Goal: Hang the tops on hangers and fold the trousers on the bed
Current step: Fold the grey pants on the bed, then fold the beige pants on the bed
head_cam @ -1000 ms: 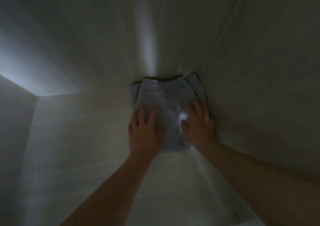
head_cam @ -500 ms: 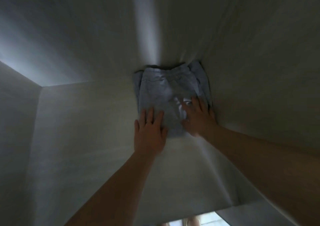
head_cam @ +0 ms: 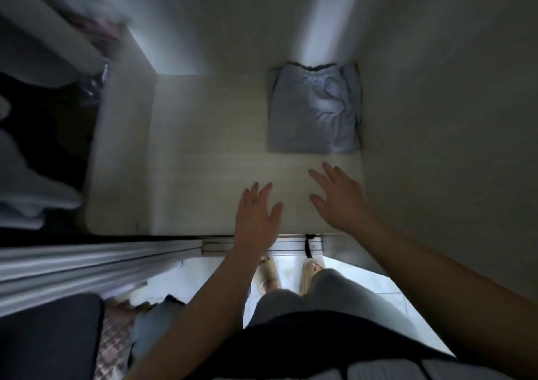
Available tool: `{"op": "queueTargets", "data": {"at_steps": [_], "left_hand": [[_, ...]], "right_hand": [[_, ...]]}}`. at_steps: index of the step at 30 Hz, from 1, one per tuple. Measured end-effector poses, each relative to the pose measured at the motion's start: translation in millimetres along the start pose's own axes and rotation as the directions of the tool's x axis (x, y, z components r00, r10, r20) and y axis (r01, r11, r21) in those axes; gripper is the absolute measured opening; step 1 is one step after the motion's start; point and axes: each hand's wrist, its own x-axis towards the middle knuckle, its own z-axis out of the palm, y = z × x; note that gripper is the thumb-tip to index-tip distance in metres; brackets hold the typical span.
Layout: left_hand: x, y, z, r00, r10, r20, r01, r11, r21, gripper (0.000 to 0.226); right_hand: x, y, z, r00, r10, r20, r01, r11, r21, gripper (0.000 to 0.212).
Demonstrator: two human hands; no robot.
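Trousers (head_cam: 316,109): folded grey bundle in the back right corner of the shelf (head_cam: 203,161), right side against the side wall (head_cam: 436,117), waistband toward the back wall.

Grip: nothing held. My left hand (head_cam: 256,213) and right hand (head_cam: 339,196) are both empty, fingers straight and spread, palms down over the front part of the shelf near its front edge. Can't tell if the palms touch the board. There is a clear gap between my fingertips and the near edge of the trousers.

Change: a second ago, and half a second ago, both hands lay flat on the bundle, pressing it into the corner. Now both are off it and drawn back toward the front edge. The view has pulled back too, so the door track (head_cam: 291,245) and the floor (head_cam: 375,286) show below the shelf. The bundle kept its place and its fold; the top is a bit rumpled. My read: this pair is folded and put away, so that piece of the task is done. Next would be going back for another garment.

Containers: this wardrobe compartment holds the one bundle. The next compartment to the left, past the divider (head_cam: 122,146), holds pale hanging clothes (head_cam: 37,59). They are blurred, so I can't say which are tops. Some grey cloth (head_cam: 151,321) lies low at the left, too blurred to name.
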Motion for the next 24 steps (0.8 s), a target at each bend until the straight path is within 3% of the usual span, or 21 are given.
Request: {"op": "queueTargets", "data": {"at_steps": [7,14,20,24], "left_hand": [[-86.8,10.7,-28.6,0.991,0.017,-0.136,0.015,0.972,0.234,0.074],[-169.2,26.4,-19.1,0.939,-0.068,-0.338,0.167,0.948,0.272,0.072],[-252.8,42.6,14.7,0.852,-0.159,-0.499,0.283,0.941,0.184,0.067],[-314.1,47.2,42.5,0.763,-0.235,-0.602,0.336,0.94,0.058,0.058]], "right_hand": [[-78.2,-35.0,-13.7,0.976,-0.217,-0.013,0.217,0.975,0.049,0.064],[-128.9,-36.4,-27.5,0.883,-0.465,0.07,0.465,0.885,0.009,0.063],[-168.8,-27.8,-19.9,0.78,-0.617,0.11,0.611,0.787,0.087,0.061],[-196.4,-37.8,-2.2,0.648,-0.76,0.048,0.723,0.634,0.275,0.055]]}}
